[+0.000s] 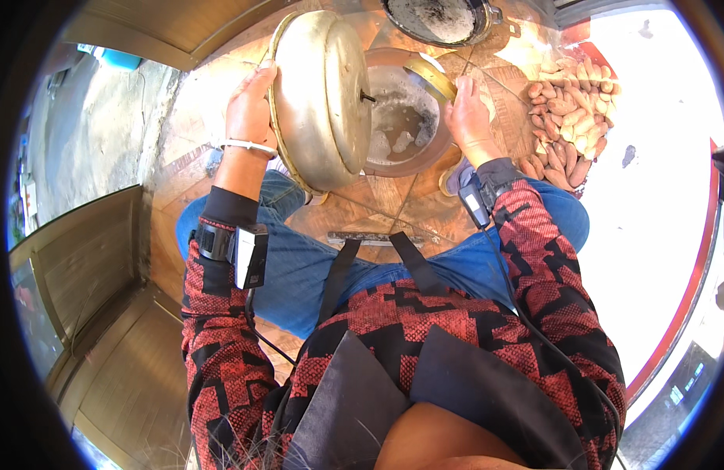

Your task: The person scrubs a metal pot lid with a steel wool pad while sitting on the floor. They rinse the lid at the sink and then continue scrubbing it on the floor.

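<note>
A: Left hand?
B: Closed on the rim of a domed metal lid, tilted, left of the sudsy basin; contact unclear.
A: Right hand?
B: Gripping a curved brass-coloured band, far side.
A: Step?
B: Seemingly wet handling; next move calls for firm grips.

The basin stands on the floor before the person, water inside. The lid is at left, the band at the basin's far right. Beyond sits the pan; tubers lie right.
</note>
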